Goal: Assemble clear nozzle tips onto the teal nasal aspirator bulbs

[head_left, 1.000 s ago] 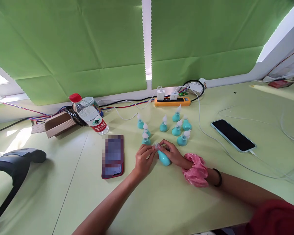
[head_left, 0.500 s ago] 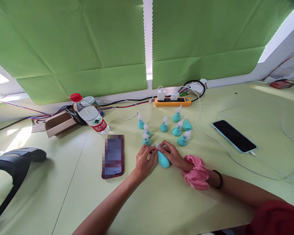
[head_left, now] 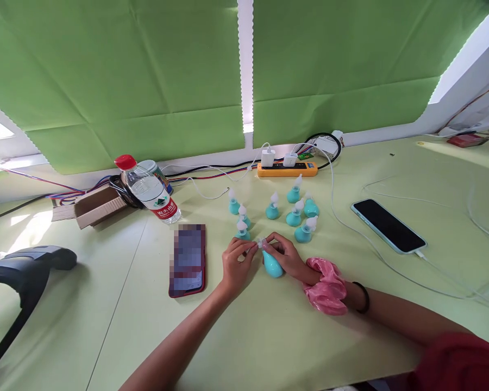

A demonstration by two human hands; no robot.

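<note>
Held bulb (head_left: 273, 266): is filling the gap between left hand (head_left: 236, 263) and right hand (head_left: 288, 257).
Bulbs (head_left: 273, 210): eight are crowding beyond both hands, a narrow lane running right of the nearest three.
Phone (head_left: 188, 258): is lying left of the left hand.
Cable (head_left: 332, 198): is curving beyond the right hand.
Table (head_left: 264, 334): is offering room bodyward.

Indoor workspace (home or office indeterminate): green window shades (head_left: 114, 81) behind a surface (head_left: 248, 336) bearing a power strip (head_left: 287, 172).

Smooth glossy pouch (head_left: 273, 266), shiny cloth scrunchie (head_left: 326, 288)
</note>
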